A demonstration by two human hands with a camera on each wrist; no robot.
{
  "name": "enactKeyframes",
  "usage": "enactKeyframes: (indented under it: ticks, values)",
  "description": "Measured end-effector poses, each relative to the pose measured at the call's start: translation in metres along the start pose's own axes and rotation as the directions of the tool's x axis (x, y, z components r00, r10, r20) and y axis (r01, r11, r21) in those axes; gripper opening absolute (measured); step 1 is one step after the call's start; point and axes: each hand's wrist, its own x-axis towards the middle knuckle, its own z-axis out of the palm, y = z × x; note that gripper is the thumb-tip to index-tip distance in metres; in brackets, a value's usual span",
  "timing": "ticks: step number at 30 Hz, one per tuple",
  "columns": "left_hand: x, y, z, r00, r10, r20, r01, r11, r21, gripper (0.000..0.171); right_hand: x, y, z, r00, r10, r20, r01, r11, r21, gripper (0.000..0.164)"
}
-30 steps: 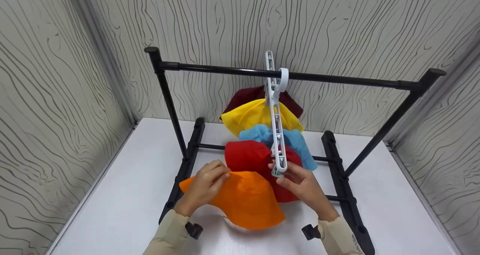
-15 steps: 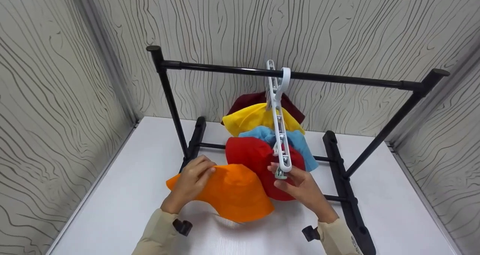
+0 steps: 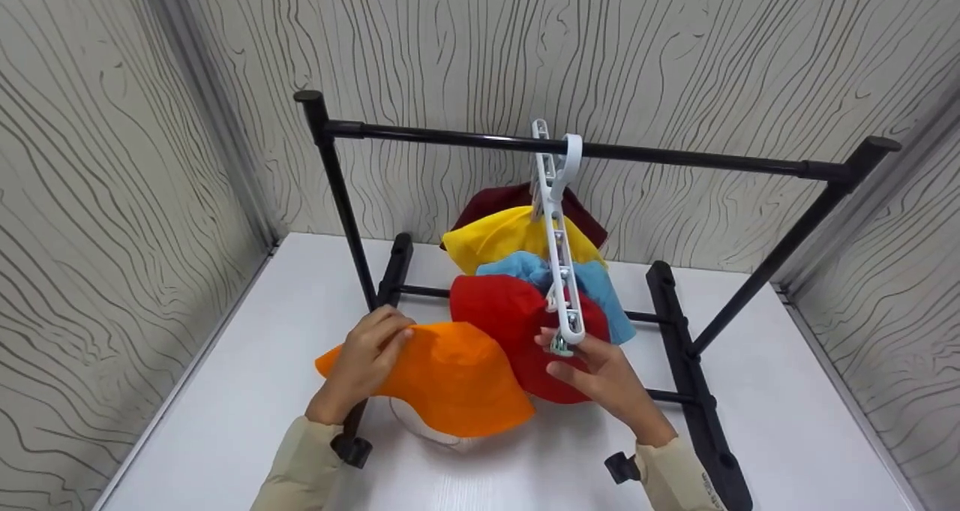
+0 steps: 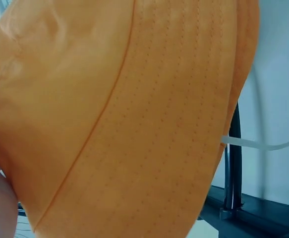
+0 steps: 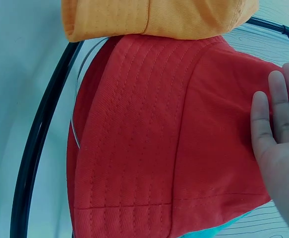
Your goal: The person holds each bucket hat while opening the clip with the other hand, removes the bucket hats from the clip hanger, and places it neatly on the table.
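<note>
The orange hat (image 3: pixel 454 380) is pinched near its crown by the left hand (image 3: pixel 367 357), its grip clamped on the cloth, left of the red hat (image 3: pixel 502 320). The right hand (image 3: pixel 607 376) is held beside the pale green clip (image 3: pixel 560 346) at the near end of the white hanger (image 3: pixel 553 205), fingers extended and thumb apart. The hanger is hooked over the black rack (image 3: pixel 465 137); behind the red hat, a light-blue hat (image 3: pixel 604 293) and a yellow hat (image 3: pixel 487 241) are seen.

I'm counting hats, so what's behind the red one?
Behind the red hat come a blue hat, a yellow hat and, farthest back, a maroon hat. Each is partly covered by things in front; those parts can't be seen.
</note>
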Motion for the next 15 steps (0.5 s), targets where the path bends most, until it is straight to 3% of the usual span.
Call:
enactKeyframes:
  ticks: [8,15]
  values:
    - [0.0,-0.005,-0.009,0.999,-0.022,-0.044,0.022,1.0,-0.01,0.011,-0.002,0.001,-0.001,0.998,0.055,-0.018,-0.055,0.998,-0.007,0.044]
    - [-0.002,-0.008,-0.016,0.995,-0.048,-0.082,0.045,0.998,-0.04,0.013,-0.004,0.003,0.001,1.0,-0.001,0.006,0.001,1.0,-0.023,0.045]
